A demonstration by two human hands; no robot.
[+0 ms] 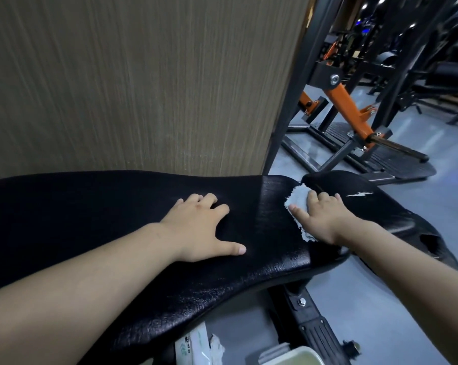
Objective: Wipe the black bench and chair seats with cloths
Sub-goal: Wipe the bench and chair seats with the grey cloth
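Left hand flat on bench; right hand presses cloth

This is a gym. Beyond the right grip stands an orange-and-black steel exercise machine with ribbed footplates on a grey floor. Farther behind it, dark machine frames crowd a dim hall. Under that grip lies a padded black bench, its vinyl cracked and torn.

The left hand lies flat mid-bench. The right hand presses the cloth at the bench's right edge, beside the seat pad. A wall panel stands behind, and a tub sits below the front edge.
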